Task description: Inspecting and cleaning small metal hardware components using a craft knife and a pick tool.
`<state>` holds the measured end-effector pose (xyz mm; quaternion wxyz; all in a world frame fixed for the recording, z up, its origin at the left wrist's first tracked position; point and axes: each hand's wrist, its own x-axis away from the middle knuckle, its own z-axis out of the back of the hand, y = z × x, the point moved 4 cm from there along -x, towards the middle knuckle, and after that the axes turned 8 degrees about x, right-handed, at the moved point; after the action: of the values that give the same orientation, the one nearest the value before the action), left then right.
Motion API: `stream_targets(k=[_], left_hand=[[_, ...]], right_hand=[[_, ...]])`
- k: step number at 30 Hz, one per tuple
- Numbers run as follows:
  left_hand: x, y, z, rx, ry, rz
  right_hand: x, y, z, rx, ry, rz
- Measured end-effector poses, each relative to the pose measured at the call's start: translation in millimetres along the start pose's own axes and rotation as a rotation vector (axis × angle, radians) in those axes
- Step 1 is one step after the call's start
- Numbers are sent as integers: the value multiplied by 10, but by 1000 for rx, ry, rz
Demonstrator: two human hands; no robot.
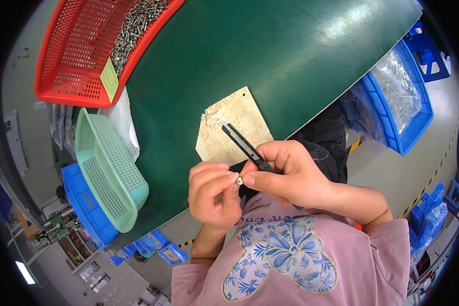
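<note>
Screws (132, 25) fill the red basket (66, 56) far up-left of your left hand (214, 196), which pinches a small metal part (239, 180); its shape is too tiny to read. Your right hand (290, 173) grips a utility knife (242, 144) just beside it. The green basket's (109, 173) inside stays hidden.

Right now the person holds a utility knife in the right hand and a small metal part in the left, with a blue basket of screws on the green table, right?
Not quite: the head view shows the basket of screws is red, not blue. The right hand holds the utility knife, the left hand the small metal part, over the green table.
</note>
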<state>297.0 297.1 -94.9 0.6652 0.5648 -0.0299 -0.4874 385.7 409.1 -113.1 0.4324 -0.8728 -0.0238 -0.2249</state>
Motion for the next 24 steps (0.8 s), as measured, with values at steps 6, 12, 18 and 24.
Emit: stream_targets(k=[6,12,18,24], left_hand=[[-83,9,2,-73,-26,-32],[-353,133,380,-319,-140,-109],[-1136,-46,1189,-637,-27,-92],[-1903,-871,1268,-674,-170,-33]], right_hand=[[-66,-11,36,33,-20,-9],[-73,-225,37,868,167,506],[-240,-262,39,1567,329,545],[-632,-432,-162,1459,189,635]])
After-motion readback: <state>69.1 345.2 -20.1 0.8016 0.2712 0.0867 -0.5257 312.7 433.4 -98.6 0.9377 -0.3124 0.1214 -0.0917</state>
